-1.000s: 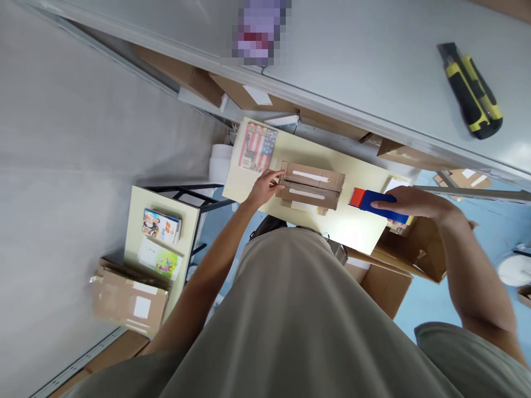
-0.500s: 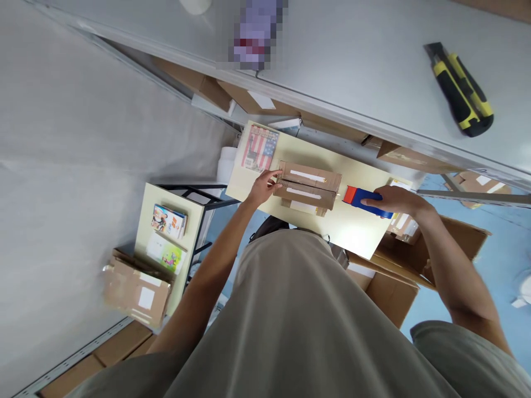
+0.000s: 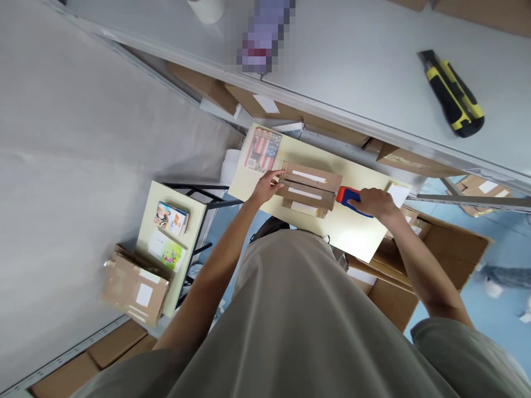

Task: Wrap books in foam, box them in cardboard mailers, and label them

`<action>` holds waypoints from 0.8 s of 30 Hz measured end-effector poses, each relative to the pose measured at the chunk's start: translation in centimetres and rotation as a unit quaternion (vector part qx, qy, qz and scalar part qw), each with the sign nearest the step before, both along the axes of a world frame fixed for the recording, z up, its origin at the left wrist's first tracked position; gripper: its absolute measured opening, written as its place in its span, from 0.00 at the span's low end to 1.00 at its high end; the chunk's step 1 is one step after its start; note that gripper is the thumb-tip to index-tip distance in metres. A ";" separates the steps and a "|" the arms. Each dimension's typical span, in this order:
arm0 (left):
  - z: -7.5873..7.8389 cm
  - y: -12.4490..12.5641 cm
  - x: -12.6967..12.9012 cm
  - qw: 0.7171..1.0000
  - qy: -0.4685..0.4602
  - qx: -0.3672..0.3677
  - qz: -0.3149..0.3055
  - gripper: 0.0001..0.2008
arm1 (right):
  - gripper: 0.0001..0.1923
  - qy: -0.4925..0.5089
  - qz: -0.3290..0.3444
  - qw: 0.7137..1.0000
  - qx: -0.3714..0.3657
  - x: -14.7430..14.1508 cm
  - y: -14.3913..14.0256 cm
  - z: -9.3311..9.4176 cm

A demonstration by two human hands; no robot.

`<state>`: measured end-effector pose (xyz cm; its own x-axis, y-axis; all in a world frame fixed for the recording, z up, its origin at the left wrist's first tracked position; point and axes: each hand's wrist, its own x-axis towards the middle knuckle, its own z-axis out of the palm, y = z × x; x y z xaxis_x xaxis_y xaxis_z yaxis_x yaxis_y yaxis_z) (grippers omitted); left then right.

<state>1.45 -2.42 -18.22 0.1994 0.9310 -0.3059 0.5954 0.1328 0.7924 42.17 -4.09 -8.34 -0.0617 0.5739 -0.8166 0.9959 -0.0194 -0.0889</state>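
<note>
On the pale table (image 3: 352, 232) lies a brown cardboard box (image 3: 311, 187) with its two top flaps folded in and a narrow seam between them. White labels run along both flaps. My left hand (image 3: 267, 188) holds the box's left end, thumb and fingers curved at its edge. My right hand (image 3: 375, 202) is wrapped round a blue tape dispenser (image 3: 347, 197) with a red front. That front meets the right end of the box near the seam. Whether tape sticks to the box is too small to tell.
A flag-patterned book (image 3: 263, 149) lies left of the box. Above, a grey shelf (image 3: 352, 72) carries a yellow-and-black utility knife (image 3: 452, 94). Open cartons (image 3: 452, 243) stand at the right. A side table at left holds books (image 3: 171, 218) and a carton (image 3: 133, 287).
My right hand has moved left with the tape dispenser, bringing its red front from a small gap up to the box's right end. My left hand stays at the left end.
</note>
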 end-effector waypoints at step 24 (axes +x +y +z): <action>18.7 8.7 11.6 0.924 -0.116 0.346 -0.117 0.23 | 0.32 0.140 -0.044 0.823 0.549 -4.7 7.2 12.0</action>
